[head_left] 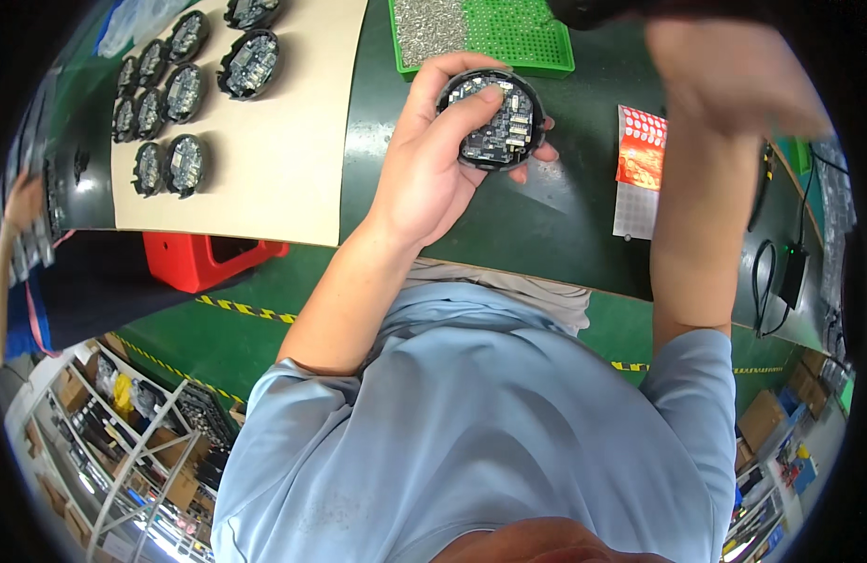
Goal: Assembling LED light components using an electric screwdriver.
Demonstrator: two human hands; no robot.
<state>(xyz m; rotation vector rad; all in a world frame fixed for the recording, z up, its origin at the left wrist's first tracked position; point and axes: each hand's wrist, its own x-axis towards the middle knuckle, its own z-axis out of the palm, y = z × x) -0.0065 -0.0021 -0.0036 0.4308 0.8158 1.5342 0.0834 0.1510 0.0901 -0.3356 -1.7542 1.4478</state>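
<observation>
In my left hand [433,150] is a round black housing with a circuit board [497,127] inside, its connectors facing up. My thumb lies across the board and the fingers wrap round the rim. Far to the right, my right hand [734,75] is smeared by motion, so its fingers cannot be made out. A dark object [621,9] is partly visible beside it at the top edge. Below my right hand, next to the forearm, lies a sheet of red and white round stickers [643,145].
A green tray [522,42] of small metal screws stands behind my left hand. Several similar board housings [184,94] sit on a beige board [302,122] at left. A red bin [184,263] is below the table edge. A black adapter with cable [792,277] lies far right.
</observation>
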